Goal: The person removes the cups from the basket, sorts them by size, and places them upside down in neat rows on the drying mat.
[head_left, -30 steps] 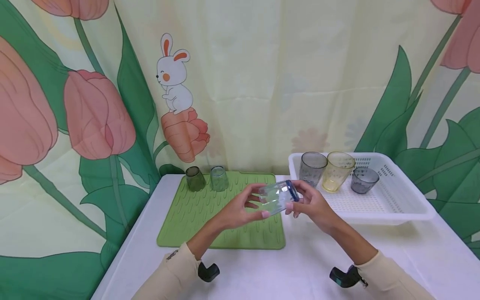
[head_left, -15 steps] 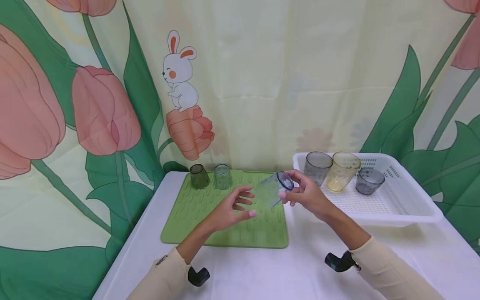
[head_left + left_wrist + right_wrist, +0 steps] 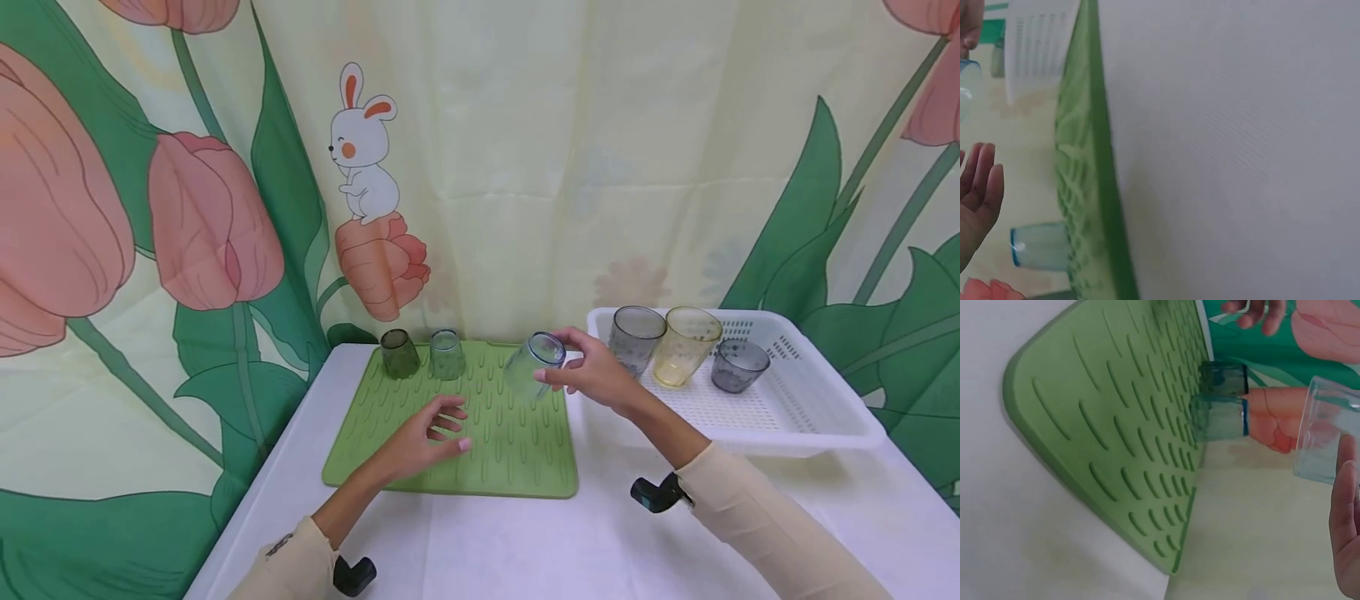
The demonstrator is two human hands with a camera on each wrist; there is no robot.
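Observation:
A clear drinking glass with a blue rim (image 3: 536, 360) is in my right hand (image 3: 596, 372), held by the rim end between thumb and fingers. It tilts over the right back part of the green drying mat (image 3: 450, 454). In the right wrist view the glass (image 3: 1325, 434) appears apart from the mat. My left hand (image 3: 423, 437) hovers over the front of the mat with relaxed, spread fingers and nothing in them. On the mat's back left stand a dark green glass (image 3: 400, 354) and a bluish-green glass (image 3: 447, 356).
A white plastic basket (image 3: 810, 433) stands right of the mat on the white-covered table (image 3: 525, 550). It holds a tall grey glass (image 3: 636, 340), a yellow glass (image 3: 684, 348) and a short grey glass (image 3: 738, 367). A printed curtain (image 3: 510, 167) hangs behind.
My left hand has let go of the clear glass and drawn back to the left and down. My right hand has carried the glass left and farther back over the mat, its rim turning upward.

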